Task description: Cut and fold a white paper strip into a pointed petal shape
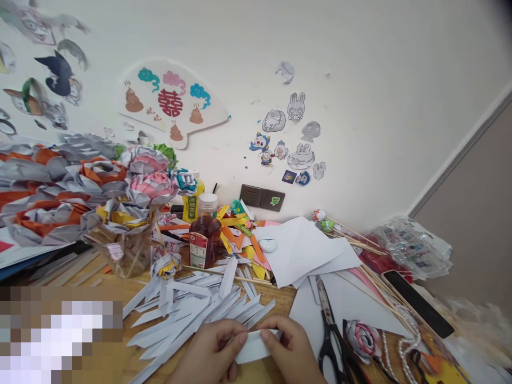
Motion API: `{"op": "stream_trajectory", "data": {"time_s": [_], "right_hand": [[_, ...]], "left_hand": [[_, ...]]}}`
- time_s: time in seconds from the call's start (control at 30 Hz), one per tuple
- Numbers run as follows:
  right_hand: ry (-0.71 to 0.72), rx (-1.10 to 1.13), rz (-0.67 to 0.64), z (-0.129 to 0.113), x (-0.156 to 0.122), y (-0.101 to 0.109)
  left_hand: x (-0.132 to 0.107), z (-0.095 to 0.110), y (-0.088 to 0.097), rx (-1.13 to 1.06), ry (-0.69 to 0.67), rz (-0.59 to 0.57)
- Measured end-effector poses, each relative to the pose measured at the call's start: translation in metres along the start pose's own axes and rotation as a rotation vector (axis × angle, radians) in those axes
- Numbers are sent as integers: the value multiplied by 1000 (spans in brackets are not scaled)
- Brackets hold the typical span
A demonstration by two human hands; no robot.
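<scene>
At the near edge of the wooden table [120,298], the left hand [212,354] and the right hand [294,352] are both pinching a small white paper strip [254,346] between thumb and fingertips, fingers curled close on it — it is lying flat between the two hands, just above the tabletop. Just right of the right hand, black scissors [332,330] are resting on white sheets, with a small paper rose [362,338] beside them. Beyond the hands, a heap of folded white strips [192,309] is spreading across the table. Farther back, a bottle of red liquid [205,237] is standing upright — paper flowers [100,186] are crowding a glass jar at far left, near the wall.
</scene>
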State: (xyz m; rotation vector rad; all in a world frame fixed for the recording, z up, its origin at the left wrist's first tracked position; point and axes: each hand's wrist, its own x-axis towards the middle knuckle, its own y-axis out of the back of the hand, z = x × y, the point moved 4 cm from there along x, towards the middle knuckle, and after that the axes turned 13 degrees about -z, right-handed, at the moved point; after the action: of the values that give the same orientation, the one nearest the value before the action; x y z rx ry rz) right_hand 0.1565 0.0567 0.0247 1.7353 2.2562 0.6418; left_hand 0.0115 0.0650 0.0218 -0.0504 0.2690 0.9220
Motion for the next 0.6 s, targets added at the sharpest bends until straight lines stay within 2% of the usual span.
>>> {"op": "stream_trajectory", "data": {"time_s": [0.27, 0.5, 0.6], "right_hand": [[1, -4, 3, -1, -2, 0], [-1, -1, 16, 2, -1, 1], [48, -40, -6, -2, 0, 0]], "left_hand": [[-1, -1, 1, 26, -13, 18], [2, -4, 0, -37, -7, -38], [2, -3, 0, -8, -22, -32]]}}
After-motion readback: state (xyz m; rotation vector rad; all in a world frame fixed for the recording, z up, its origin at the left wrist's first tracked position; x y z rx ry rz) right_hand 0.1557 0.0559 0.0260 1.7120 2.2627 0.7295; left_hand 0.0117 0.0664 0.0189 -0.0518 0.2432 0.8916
